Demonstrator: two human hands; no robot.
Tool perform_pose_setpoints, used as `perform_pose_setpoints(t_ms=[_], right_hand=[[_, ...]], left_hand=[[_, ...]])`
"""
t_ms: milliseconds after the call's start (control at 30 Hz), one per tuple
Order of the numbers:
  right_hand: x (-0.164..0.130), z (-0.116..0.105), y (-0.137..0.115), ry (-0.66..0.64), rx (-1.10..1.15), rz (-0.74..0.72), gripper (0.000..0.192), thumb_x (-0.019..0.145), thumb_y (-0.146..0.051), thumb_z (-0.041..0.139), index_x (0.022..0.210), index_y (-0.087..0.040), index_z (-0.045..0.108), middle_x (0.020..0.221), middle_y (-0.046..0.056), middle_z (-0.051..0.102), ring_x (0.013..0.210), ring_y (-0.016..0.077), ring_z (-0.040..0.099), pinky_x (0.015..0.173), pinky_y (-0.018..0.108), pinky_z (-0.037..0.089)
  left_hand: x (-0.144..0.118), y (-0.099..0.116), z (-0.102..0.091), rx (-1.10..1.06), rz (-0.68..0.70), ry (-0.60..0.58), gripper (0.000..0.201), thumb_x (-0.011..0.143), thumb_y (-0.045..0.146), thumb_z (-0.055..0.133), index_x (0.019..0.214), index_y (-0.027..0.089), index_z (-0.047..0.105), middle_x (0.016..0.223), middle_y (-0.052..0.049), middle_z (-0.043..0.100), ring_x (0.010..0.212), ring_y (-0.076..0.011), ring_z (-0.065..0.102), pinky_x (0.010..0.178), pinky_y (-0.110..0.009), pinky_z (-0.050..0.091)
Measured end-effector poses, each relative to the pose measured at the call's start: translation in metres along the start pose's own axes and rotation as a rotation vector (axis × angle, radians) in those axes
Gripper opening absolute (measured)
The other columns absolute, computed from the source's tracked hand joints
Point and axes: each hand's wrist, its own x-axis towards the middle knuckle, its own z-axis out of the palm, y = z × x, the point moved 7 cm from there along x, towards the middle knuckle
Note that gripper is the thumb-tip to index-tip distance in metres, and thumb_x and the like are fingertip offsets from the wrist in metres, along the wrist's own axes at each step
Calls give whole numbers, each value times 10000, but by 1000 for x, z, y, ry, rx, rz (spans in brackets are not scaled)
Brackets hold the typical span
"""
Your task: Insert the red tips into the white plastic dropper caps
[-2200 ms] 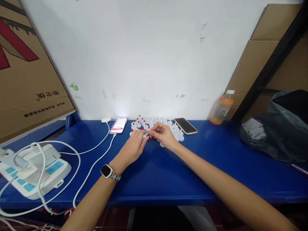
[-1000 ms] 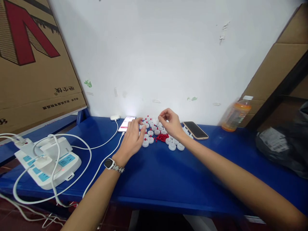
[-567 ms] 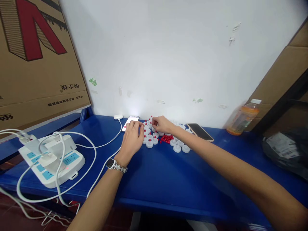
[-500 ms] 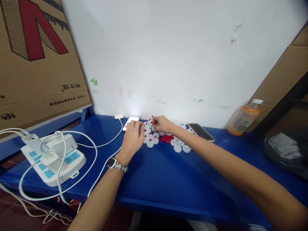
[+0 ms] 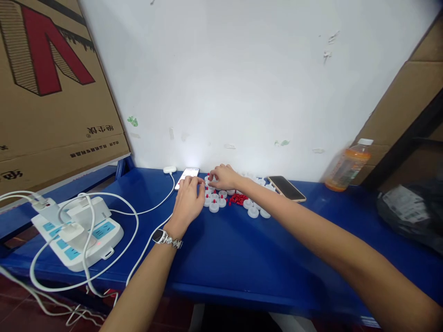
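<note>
Over the left part of a group of round white plastic caps, my right hand [image 5: 224,177] has its thumb and fingers pinched together. Anything between those fingertips is too small to make out. Several of the caps have a small red piece standing upright on top, such as the white cap [image 5: 213,208] at the near side. My left hand [image 5: 188,198], with a watch at the wrist, rests beside these caps with thumb and forefinger drawn together; what they hold is hidden. A pile of loose small red pieces [image 5: 238,199] lies between the caps with red tops and plain white caps [image 5: 253,212].
Behind my left fingers lies a lit phone [image 5: 189,173]. A dark phone [image 5: 286,188] is right of the caps. A power strip [image 5: 78,240] with looping white cables covers the left of the blue table [image 5: 242,258]. An orange-tinted bottle [image 5: 348,166] stands by the wall.
The view has shifted slightly. My right hand has moved a little to the left over the caps, closer to my left hand. My left hand stays nearly in place.
</note>
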Motion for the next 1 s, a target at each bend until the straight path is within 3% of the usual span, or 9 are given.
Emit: perform_pose_setpoints(t_ms=[100,200,333,433,567,767,900,1000], right_hand=[[-2,-3,-3,3,32,7,153,850,-301,615,857,-186,716,869,74,711,1002,257,577,895,378,338],[-18,-22,-1,127,218,41,147,866,-289,611,845,-179,705,803,33,702,868,195,591,863,346,352],[-61,-44,-1,281,530,78,182,871,-339,625,837,-181,707,754,6,684,735,150,563,726,283,390],[-96,-44,-4,323,610,113,215,895,-378,603,879,-196,718,829,17,703,757,160,561,719,289,404],[-129,-39,-5,377,387,144,199,938,-343,555,1009,-217,692,877,40,689,870,201,559,842,356,375],[-131,-16,-17,191,-95,1,159,927,-324,583,926,-188,665,956,101,634,971,262,483,851,415,316],[-125,-9,-17,160,-114,-1,139,917,-291,589,868,-178,652,930,107,639,966,265,483,852,424,314],[-126,-15,-12,218,65,45,107,895,-273,608,839,-191,648,882,77,655,956,247,512,875,419,332]], left_hand=[[-2,3,0,-5,21,3,179,968,297,448,1030,212,592,1090,-88,570,1064,-278,503,972,-455,439],[-4,13,-1,-18,92,15,229,965,334,471,1128,209,571,1151,-93,570,1102,-282,500,983,-451,438],[-9,32,6,10,201,-33,374,946,399,522,1267,207,520,1237,-96,588,1156,-298,495,1004,-465,420],[-14,41,17,35,238,-139,329,973,387,479,1251,223,544,1194,-83,636,1095,-291,537,953,-466,435],[-19,48,22,8,291,-201,330,1001,369,424,1260,200,537,1231,-85,637,1118,-276,532,960,-460,438],[-22,54,23,-15,362,-227,331,1013,352,392,1249,175,543,1190,-90,646,1077,-262,535,954,-436,456],[-23,57,23,-55,387,-228,318,1012,359,394,1224,181,552,1175,-93,642,1089,-257,542,971,-426,457],[-23,59,24,-67,389,-239,307,1013,360,392,1211,188,552,1175,-94,637,1095,-260,538,978,-431,454]])
